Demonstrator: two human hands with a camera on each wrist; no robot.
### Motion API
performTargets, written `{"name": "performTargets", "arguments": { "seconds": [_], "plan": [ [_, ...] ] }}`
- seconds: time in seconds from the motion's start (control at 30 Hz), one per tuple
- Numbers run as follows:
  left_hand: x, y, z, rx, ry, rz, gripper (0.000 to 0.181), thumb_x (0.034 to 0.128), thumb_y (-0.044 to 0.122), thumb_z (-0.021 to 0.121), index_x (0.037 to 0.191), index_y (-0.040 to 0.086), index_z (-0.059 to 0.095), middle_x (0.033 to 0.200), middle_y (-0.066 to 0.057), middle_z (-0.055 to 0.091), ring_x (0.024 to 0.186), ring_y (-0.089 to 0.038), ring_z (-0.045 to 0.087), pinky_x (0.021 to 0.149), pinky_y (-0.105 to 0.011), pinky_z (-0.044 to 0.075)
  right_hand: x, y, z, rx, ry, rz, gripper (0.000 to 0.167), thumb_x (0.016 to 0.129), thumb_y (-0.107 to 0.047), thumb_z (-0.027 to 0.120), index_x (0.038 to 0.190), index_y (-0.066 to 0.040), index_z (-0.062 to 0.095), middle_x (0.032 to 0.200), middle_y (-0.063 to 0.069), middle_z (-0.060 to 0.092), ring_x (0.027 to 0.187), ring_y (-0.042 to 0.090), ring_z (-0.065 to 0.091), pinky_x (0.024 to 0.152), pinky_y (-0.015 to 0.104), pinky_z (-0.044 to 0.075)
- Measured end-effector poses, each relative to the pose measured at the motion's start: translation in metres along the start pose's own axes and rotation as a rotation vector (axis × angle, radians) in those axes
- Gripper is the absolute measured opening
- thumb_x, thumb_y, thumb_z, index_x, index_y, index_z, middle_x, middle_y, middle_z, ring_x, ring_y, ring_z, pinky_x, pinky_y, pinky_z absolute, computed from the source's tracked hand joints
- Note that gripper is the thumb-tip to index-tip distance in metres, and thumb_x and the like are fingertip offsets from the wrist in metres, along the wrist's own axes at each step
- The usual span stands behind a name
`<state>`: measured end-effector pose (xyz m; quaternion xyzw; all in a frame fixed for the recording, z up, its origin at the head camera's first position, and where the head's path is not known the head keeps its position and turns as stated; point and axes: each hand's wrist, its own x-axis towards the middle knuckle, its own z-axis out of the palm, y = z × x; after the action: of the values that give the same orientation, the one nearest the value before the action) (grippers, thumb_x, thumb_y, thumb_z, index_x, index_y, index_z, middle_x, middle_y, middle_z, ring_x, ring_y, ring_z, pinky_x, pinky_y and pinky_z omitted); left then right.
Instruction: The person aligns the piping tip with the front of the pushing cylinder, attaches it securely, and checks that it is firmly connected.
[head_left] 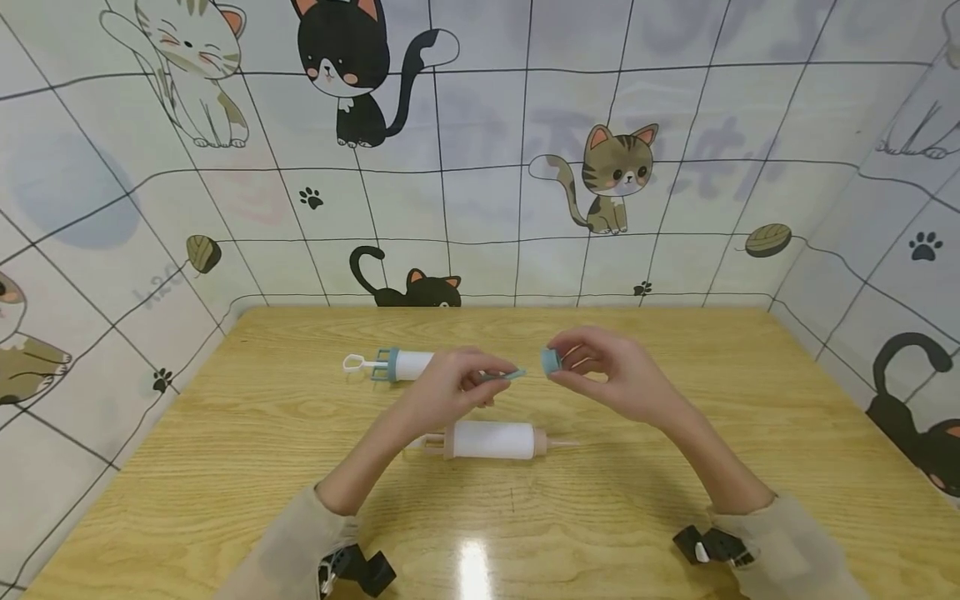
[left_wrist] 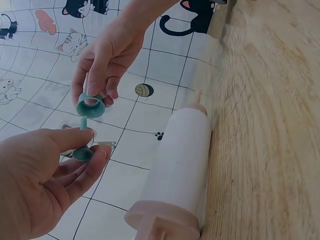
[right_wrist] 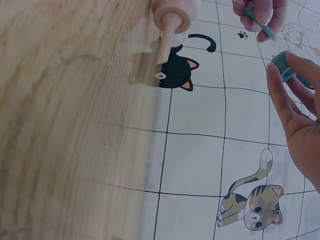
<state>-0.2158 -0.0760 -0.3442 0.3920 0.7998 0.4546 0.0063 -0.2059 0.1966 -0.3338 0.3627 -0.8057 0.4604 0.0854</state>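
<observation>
My left hand [head_left: 453,387] pinches a small teal nozzle [left_wrist: 83,152] by its flared base, its narrow tip directed toward the other hand. Thumb and fingers of my right hand [head_left: 618,375] hold a teal ring-shaped cap [left_wrist: 91,109], whose open centre shows in the left wrist view. A short gap separates nozzle and cap in the head view. Behind the left hand lies a plunger tube with a white barrel and blue end [head_left: 412,365], partly hidden by that hand. Nearer to me, a similar tube with pink ends [head_left: 495,440] and a thin pink nozzle lies sideways.
Both tubes rest on a wooden table [head_left: 600,517]. A white cloth printed with cats and grid lines [head_left: 487,200] rises along the table's back and sides. Black devices [head_left: 712,546] are strapped at both sleeve cuffs.
</observation>
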Motion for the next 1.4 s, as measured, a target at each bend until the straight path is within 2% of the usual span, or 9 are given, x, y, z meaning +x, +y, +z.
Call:
{"name": "performTargets", "arguments": {
  "seconds": [0.17,0.27,0.43,0.57,0.7,0.77,0.97,1.17,1.4],
  "plan": [
    [-0.001,0.004,0.003,-0.01,-0.002,0.025,0.019,0.0977,0.006,0.066,0.114,-0.001,0.073,0.103,-0.013,0.072,0.071,-0.01,0.07,0.066,-0.026,0.058,-0.001,-0.003,0.003,0.002,-0.01,0.009,0.029,0.09,-0.001,0.075,0.117,-0.007,0.066,0.106,0.002,0.068,0.091,0.018,0.069,0.082,0.03,0.058],
    [-0.001,0.006,0.004,0.004,-0.01,0.024,0.017,0.0979,0.006,0.066,0.112,0.001,0.073,0.102,-0.012,0.072,0.072,-0.018,0.071,0.066,-0.025,0.058,-0.002,-0.004,0.006,0.003,-0.015,-0.002,0.029,0.09,-0.002,0.076,0.117,-0.007,0.066,0.107,0.002,0.068,0.091,0.018,0.069,0.082,0.031,0.058],
    [-0.003,0.007,0.005,0.016,-0.012,0.017,0.019,0.0979,0.005,0.065,0.115,0.0,0.072,0.105,-0.014,0.072,0.074,-0.024,0.072,0.067,-0.024,0.057,-0.002,-0.006,0.011,0.005,-0.023,-0.024,0.03,0.088,-0.001,0.077,0.116,-0.006,0.067,0.106,0.002,0.068,0.091,0.017,0.069,0.081,0.031,0.059],
    [-0.003,0.009,0.006,0.01,-0.006,0.021,0.02,0.0979,0.005,0.065,0.115,0.0,0.072,0.105,-0.011,0.072,0.073,-0.019,0.071,0.068,-0.025,0.057,-0.002,-0.006,0.015,0.015,-0.03,-0.044,0.031,0.088,0.0,0.077,0.117,-0.006,0.067,0.106,0.002,0.068,0.09,0.017,0.069,0.08,0.032,0.059],
    [-0.003,0.01,0.006,0.009,-0.013,0.025,0.017,0.0975,0.007,0.066,0.112,0.002,0.074,0.096,-0.005,0.071,0.069,-0.006,0.065,0.067,-0.025,0.057,-0.002,-0.007,0.017,0.016,-0.035,-0.071,0.031,0.089,0.001,0.076,0.117,-0.007,0.067,0.105,0.002,0.069,0.089,0.017,0.07,0.08,0.032,0.059],
    [-0.003,0.01,0.006,0.007,-0.018,0.028,0.016,0.0972,0.007,0.067,0.11,0.002,0.074,0.092,-0.003,0.07,0.067,-0.005,0.064,0.066,-0.026,0.057,-0.002,-0.007,0.018,0.012,-0.035,-0.083,0.032,0.088,0.001,0.076,0.117,-0.007,0.067,0.105,0.002,0.069,0.088,0.017,0.07,0.08,0.032,0.059],
    [-0.003,0.009,0.007,-0.007,-0.028,0.048,0.014,0.0968,0.008,0.068,0.107,0.001,0.074,0.09,-0.002,0.068,0.068,-0.004,0.063,0.066,-0.025,0.057,-0.002,-0.008,0.019,0.005,-0.036,-0.092,0.032,0.088,0.001,0.077,0.117,-0.007,0.067,0.105,0.002,0.069,0.089,0.017,0.07,0.08,0.031,0.059],
    [-0.004,0.01,0.006,-0.051,-0.048,0.068,0.019,0.0953,0.007,0.07,0.111,-0.002,0.072,0.097,-0.006,0.068,0.076,-0.006,0.064,0.072,-0.025,0.058,-0.002,-0.01,0.017,-0.007,-0.035,-0.072,0.031,0.088,0.0,0.077,0.116,-0.007,0.067,0.105,0.001,0.069,0.089,0.016,0.07,0.08,0.031,0.059],
    [-0.004,0.011,0.005,-0.117,-0.048,0.027,0.022,0.0966,0.006,0.068,0.117,-0.002,0.072,0.097,-0.006,0.067,0.077,-0.009,0.066,0.075,-0.028,0.059,-0.003,-0.013,0.015,-0.015,-0.024,-0.053,0.032,0.087,0.0,0.077,0.117,-0.007,0.067,0.105,0.0,0.069,0.089,0.015,0.07,0.08,0.031,0.059]
  ]
}}
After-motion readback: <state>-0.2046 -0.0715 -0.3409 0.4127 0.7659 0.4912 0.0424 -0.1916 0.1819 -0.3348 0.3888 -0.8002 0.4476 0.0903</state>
